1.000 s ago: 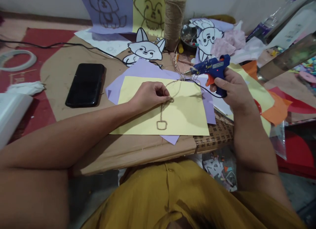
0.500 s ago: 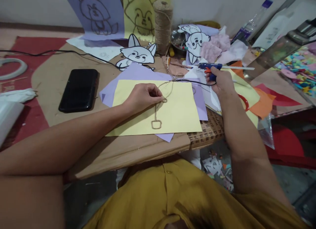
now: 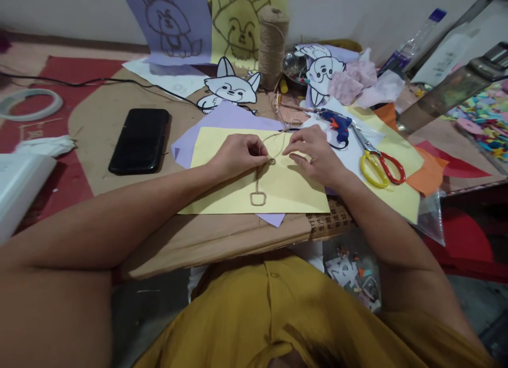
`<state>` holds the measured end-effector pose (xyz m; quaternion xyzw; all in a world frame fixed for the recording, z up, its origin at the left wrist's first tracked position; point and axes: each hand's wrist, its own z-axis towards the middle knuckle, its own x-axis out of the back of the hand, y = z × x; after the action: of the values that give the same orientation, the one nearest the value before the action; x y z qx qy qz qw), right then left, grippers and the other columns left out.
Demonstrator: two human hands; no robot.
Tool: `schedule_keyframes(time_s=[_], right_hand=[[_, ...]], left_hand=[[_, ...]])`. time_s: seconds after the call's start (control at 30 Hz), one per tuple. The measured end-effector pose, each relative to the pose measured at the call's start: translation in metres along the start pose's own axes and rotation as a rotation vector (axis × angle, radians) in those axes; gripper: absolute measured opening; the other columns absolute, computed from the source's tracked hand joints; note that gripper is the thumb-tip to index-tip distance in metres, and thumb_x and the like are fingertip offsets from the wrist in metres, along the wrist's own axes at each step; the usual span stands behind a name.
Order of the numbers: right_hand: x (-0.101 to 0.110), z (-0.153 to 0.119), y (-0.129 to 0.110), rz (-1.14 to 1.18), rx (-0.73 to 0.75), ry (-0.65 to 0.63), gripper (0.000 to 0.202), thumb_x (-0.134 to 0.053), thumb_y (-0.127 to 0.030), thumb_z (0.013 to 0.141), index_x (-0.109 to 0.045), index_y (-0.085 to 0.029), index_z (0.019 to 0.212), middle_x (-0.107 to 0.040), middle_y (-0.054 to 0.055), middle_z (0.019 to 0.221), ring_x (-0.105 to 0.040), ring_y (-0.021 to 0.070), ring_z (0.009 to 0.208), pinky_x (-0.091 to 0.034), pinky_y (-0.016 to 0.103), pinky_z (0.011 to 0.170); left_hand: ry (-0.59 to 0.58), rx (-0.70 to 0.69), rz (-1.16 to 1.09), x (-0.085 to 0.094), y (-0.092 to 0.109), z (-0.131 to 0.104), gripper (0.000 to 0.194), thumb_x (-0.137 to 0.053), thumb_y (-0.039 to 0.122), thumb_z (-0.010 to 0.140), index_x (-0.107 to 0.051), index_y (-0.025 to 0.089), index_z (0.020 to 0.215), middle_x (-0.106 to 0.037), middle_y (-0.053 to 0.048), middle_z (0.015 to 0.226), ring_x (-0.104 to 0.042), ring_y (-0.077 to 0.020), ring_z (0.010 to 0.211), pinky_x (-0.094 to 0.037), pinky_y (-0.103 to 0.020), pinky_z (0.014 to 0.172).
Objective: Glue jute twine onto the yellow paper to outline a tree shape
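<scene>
A yellow sheet (image 3: 301, 190) lies over purple paper (image 3: 230, 116), with a small twine square (image 3: 257, 199) and a line of twine running up from it. My left hand (image 3: 248, 155) pinches the twine (image 3: 271, 161) near a small loop at the sheet's middle. Loose twine curves from there toward the sheet's top edge. My right hand (image 3: 311, 153) is over the right part of the sheet, fingers apart and holding nothing. Behind it the blue glue gun (image 3: 336, 125) lies on white paper.
Scissors (image 3: 375, 164) lie at the right, near a slanting bottle (image 3: 444, 92). A twine spool (image 3: 273, 47), cut-out animal drawings (image 3: 232, 88) and a bowl (image 3: 292, 66) stand behind. A black phone (image 3: 139, 141) and tape roll (image 3: 30, 104) are at left.
My right hand has let go of the glue gun, now lying down, and moved left over the yellow sheet. The scissors have come into full view. My left hand keeps its pinch.
</scene>
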<state>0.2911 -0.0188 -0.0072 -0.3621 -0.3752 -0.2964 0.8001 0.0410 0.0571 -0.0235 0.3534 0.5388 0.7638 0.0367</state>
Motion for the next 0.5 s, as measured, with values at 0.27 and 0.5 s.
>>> schedule_keyframes(time_s=[0.27,0.5], right_hand=[[-0.0105,-0.0081,-0.0013,-0.066,0.082,-0.142,0.024,-0.058,-0.030,0.108,-0.080,-0.034,0.116,-0.071,0.007,0.122,-0.053,0.0302,0.117,-0.032,0.053,0.100],[-0.0122,-0.0072,-0.0013,-0.095,0.092,-0.157,0.025,-0.056,-0.030,0.110,-0.080,-0.033,0.115,-0.071,0.007,0.123,-0.052,0.0300,0.118,-0.031,0.053,0.101]], left_hand=[[-0.006,-0.013,0.007,0.0005,0.0009,0.0006,0.008,-0.081,0.024,0.076,-0.079,0.017,0.078,-0.076,0.000,0.071,-0.062,-0.0117,0.061,-0.045,-0.022,0.058],[-0.011,-0.021,0.008,0.0002,0.0000,0.0004,0.010,-0.082,0.026,0.077,-0.079,0.016,0.078,-0.076,-0.001,0.071,-0.061,-0.0115,0.061,-0.044,-0.022,0.058]])
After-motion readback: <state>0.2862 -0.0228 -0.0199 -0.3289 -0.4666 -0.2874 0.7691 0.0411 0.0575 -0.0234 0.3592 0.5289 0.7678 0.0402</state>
